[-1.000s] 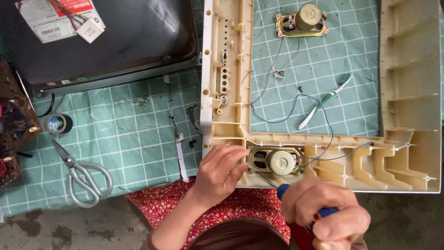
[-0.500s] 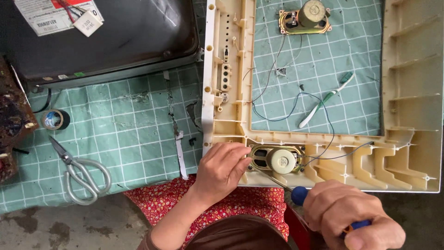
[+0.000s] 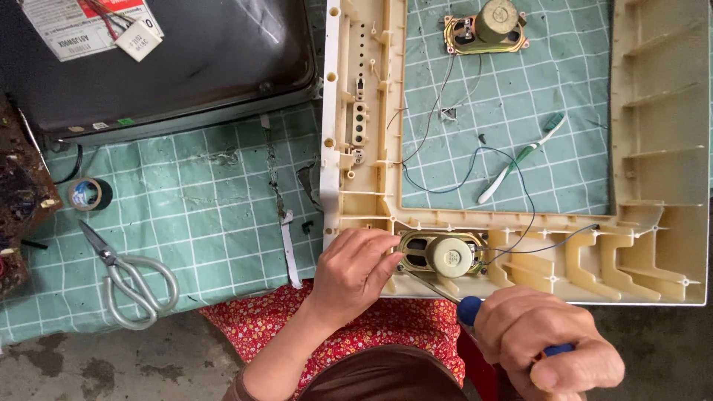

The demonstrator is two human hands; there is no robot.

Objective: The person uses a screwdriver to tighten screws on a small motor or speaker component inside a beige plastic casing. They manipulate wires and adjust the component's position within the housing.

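Green gridded cutting mat over a worn floor, seen from above. The right hand is clenched around a blue-handled screwdriver, its shaft angled to the near-left corner of an oval speaker seated in the near rail of a cream plastic frame. The left hand rests on the frame with fingers curled loosely, touching the speaker's left end, holding nothing. Two speakers are visible: the second speaker lies loose on the mat inside the frame, far side, with a green-and-white toothbrush nearer. One pair of scissors and one tape roll lie left.
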